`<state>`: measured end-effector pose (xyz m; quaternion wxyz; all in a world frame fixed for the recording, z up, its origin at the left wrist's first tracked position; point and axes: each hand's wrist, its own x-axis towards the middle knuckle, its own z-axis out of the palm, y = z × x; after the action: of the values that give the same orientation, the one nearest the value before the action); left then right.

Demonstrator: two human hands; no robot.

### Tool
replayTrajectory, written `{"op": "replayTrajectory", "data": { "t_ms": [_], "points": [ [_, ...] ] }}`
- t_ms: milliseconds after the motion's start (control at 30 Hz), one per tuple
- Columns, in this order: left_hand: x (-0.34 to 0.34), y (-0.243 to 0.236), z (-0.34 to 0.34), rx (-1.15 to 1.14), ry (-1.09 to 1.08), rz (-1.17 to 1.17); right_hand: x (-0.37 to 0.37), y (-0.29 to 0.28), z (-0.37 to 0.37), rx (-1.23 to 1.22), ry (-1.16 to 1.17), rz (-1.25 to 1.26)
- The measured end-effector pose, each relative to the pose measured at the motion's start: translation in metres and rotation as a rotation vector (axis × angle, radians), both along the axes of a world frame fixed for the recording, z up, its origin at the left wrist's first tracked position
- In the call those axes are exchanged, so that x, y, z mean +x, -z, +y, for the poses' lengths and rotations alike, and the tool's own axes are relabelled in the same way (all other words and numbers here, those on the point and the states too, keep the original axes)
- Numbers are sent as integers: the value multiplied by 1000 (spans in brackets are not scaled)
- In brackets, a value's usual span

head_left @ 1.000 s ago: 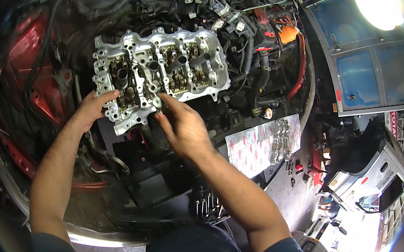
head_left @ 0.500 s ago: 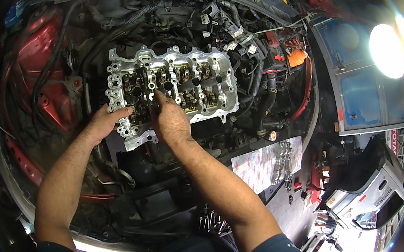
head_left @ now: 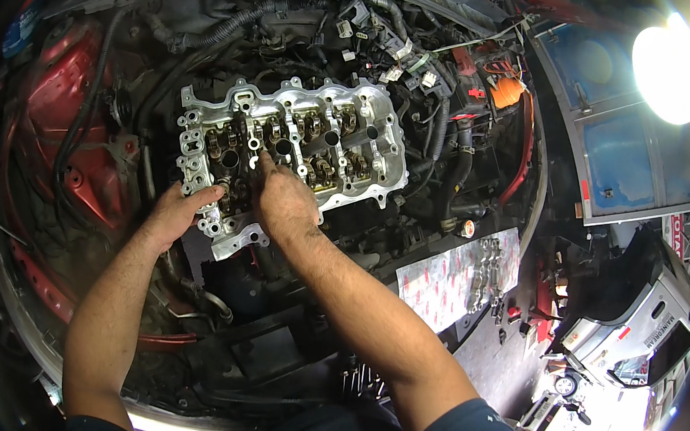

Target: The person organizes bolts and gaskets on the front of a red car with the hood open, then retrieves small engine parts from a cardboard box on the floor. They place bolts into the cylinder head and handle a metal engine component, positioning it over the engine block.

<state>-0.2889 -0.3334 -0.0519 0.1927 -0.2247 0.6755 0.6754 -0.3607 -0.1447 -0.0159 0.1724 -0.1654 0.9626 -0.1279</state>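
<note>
A silver cylinder head [head_left: 382, 165] sits in the engine bay, its rocker arms and round plug wells showing. At its near left corner is my left hand [head_left: 171, 215], thumb lying on top and the other fingers curled out of sight around the edge. My right hand [head_left: 287, 202] reaches over the near side of the head, left of its middle. Its index finger points down by a plug well, while the remaining fingers are bent underneath and hidden. Whether a small part is between them cannot be seen.
Black hoses and unplugged connectors [head_left: 390, 73] lie behind the head. Right of it are the battery [head_left: 471, 103] and an orange item [head_left: 507, 92]. A printed sheet [head_left: 437, 285] bearing metal parts rests on the front edge. Several wrenches [head_left: 362, 379] lie near my body.
My right hand has shifted slightly left along the head, its index finger staying near the same plug well. The left hand keeps its place, and the view has moved slightly.
</note>
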Motion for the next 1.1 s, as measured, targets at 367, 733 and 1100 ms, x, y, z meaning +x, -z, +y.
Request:
{"op": "replayTrajectory", "data": {
  "t_ms": [367, 733, 1100],
  "points": [
    [1, -8, 2, -14, 8, -14, -3, -9, -10, 128, -47, -72],
    [0, -8, 3, -12, -24, -7, 43, 7, 4, 275, -232, 120],
    [-3, 9, -4, 14, -44, -2, 33, -17, 38, 25, -257, 120]
  ]
}}
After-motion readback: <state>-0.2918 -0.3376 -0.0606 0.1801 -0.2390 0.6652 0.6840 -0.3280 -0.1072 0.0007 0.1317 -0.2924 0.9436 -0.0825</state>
